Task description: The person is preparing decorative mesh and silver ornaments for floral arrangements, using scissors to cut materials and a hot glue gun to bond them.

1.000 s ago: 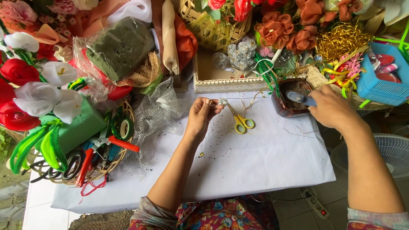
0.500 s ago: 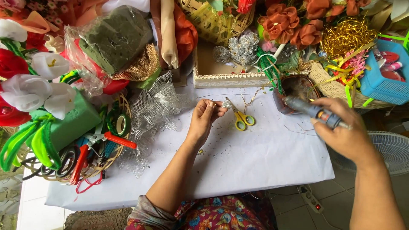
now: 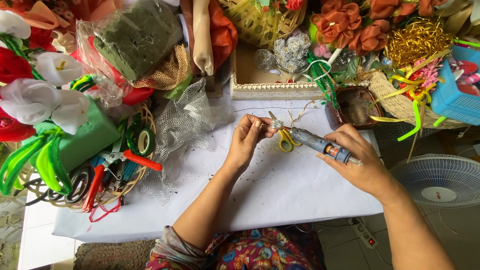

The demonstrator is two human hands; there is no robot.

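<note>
My left hand pinches a small silver glittery ornament on thin gold wire above the white paper-covered table. My right hand grips a grey glue gun, its nozzle pointing left at the ornament and nearly touching it. Yellow-handled scissors lie on the paper just under the nozzle, partly hidden by the gun.
A lace-trimmed tray and silver mesh lie behind the hands. Red-handled pliers, green tape rolls and fabric flowers crowd the left. A brown bowl, woven basket and blue crate sit right; a fan stands on the floor.
My right hand lifted the glue gun from the brown bowl and brought it leftward to the ornament. My left hand stayed in place holding the ornament.
</note>
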